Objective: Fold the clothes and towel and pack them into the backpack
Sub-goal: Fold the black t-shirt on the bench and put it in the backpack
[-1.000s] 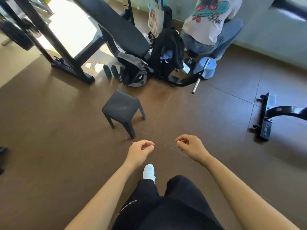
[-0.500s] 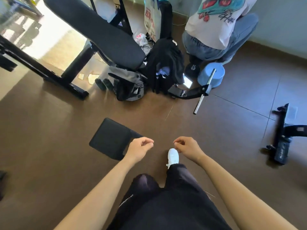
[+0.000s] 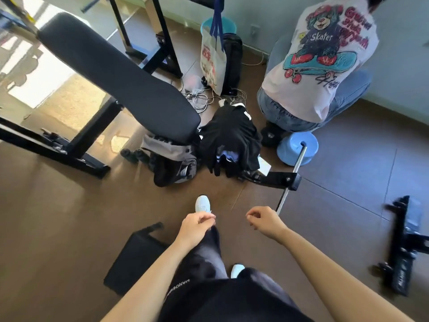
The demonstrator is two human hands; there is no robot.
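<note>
Holding nothing in loosely curled left hand [image 3: 196,228], right hand [image 3: 264,220]; glimpsing backpack [image 3: 171,159] half under bench [image 3: 120,77]; cannot tell black clothes [image 3: 229,138] apart.

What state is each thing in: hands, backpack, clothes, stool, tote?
left hand: loosely curled, holding nothing.
right hand: loosely curled, holding nothing.
backpack: slumped on the floor under the bench end; open or zipped, cannot tell.
black clothes: heaped, unfolded, not packed.
stool: upright on the floor.
tote bag: held upright by its blue straps.
</note>
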